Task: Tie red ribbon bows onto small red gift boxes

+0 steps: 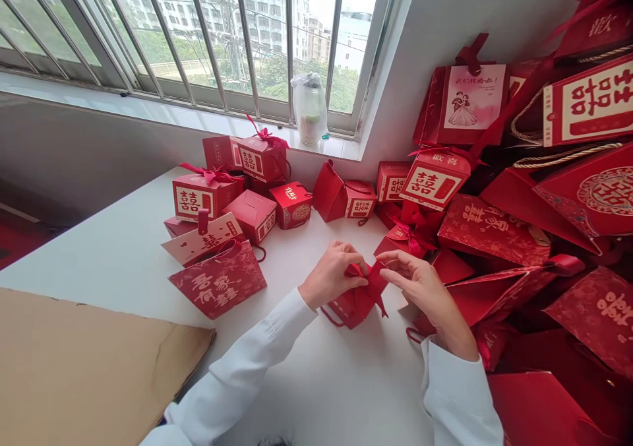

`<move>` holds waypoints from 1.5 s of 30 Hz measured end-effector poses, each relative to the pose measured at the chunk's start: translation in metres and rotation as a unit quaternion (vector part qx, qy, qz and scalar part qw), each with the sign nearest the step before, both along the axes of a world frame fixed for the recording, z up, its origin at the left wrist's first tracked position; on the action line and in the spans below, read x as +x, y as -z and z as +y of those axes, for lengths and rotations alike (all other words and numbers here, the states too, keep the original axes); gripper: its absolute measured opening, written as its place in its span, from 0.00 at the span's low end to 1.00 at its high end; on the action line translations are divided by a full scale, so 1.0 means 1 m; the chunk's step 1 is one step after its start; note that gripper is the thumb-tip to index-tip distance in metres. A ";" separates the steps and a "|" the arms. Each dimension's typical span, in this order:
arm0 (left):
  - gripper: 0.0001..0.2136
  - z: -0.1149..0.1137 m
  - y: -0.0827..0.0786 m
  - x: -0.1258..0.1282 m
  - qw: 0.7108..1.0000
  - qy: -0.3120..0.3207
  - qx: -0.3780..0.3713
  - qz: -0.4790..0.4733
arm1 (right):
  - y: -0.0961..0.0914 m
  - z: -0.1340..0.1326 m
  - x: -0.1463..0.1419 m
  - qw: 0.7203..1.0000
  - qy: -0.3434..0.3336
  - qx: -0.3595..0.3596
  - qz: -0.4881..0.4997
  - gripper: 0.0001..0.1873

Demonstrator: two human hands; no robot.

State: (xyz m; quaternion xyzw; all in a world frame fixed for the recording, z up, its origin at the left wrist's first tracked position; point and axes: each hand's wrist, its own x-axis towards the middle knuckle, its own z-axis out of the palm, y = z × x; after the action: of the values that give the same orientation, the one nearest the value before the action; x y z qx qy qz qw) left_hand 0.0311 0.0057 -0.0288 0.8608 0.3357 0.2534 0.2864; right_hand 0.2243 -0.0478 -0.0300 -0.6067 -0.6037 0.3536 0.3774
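A small red gift box (350, 307) with a cord handle sits tilted on the white table in front of me. A red ribbon (376, 289) is tied in a bow on its top, one tail hanging down the right side. My left hand (332, 274) is closed, thumb and forefinger pinching the ribbon at the bow. From the right, my right hand (420, 286) meets the bow's other side, its thumb and forefinger curved around the edge of the ribbon loop. The knot is partly hidden behind my left fingers.
Several red gift boxes (250, 215) stand at the back left, beside a red paper bag (222, 281). A large heap of red boxes and bags (499, 228) fills the right. Cardboard (93, 367) lies front left. A wrapped bottle (310, 109) stands on the window sill.
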 end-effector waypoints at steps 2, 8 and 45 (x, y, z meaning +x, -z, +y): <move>0.05 -0.001 0.003 0.002 1.000 -0.004 -0.002 0.001 | 0.001 0.001 -0.001 1.000 0.014 -0.003 0.019 0.16; 0.06 -0.002 0.004 0.004 1.000 0.001 0.009 -0.017 | 0.002 0.006 -0.008 0.992 0.043 -0.017 0.117 0.21; 0.04 -0.001 0.006 0.014 0.981 0.026 -0.131 -0.144 | -0.011 -0.002 -0.023 0.997 0.015 0.064 -0.040 0.19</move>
State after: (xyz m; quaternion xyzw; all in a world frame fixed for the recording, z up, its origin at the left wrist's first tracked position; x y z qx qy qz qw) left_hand 0.0454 0.0050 -0.0351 0.7789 0.2985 0.3208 0.4487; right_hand 0.2010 -0.0497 -0.0185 -0.6041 -0.6303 0.2840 0.3965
